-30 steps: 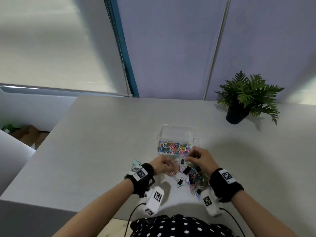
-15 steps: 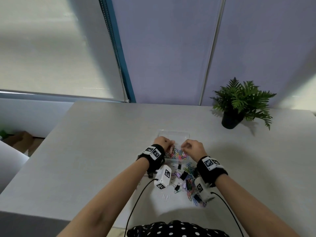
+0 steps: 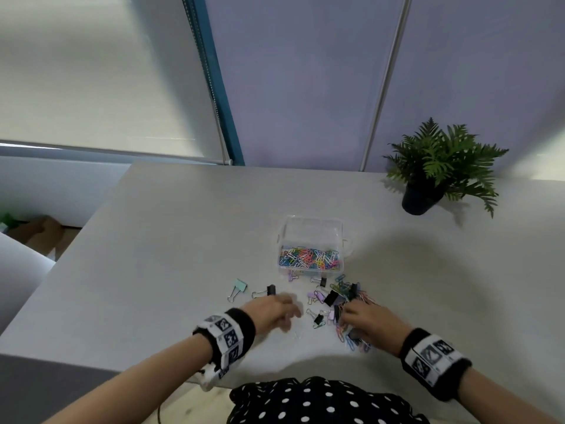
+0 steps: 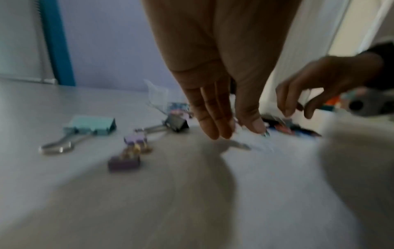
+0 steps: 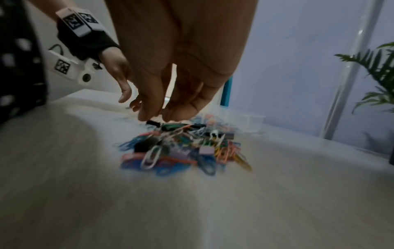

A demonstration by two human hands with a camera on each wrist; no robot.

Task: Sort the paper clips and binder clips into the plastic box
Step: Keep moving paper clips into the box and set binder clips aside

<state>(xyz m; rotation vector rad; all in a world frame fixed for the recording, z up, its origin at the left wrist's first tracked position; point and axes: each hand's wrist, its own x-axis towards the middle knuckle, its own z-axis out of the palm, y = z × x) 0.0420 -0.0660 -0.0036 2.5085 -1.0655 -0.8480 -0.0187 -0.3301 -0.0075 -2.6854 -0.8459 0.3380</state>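
The clear plastic box (image 3: 312, 240) sits on the far side of the table (image 3: 153, 240), its near compartment holding coloured paper clips (image 3: 308, 257). The mixed heap of clips (image 3: 345, 304) lies just near of the box, directly under the right hand (image 3: 367, 324), whose fingers (image 5: 149, 107) curl down onto it; whether they have pinched anything cannot be told. The left hand (image 3: 272, 310) hovers flat and empty, fingers straight, left of the heap, nearest a black binder clip (image 3: 270, 290) and a mint binder clip (image 3: 240, 286). The box lies straight ahead of both hands.
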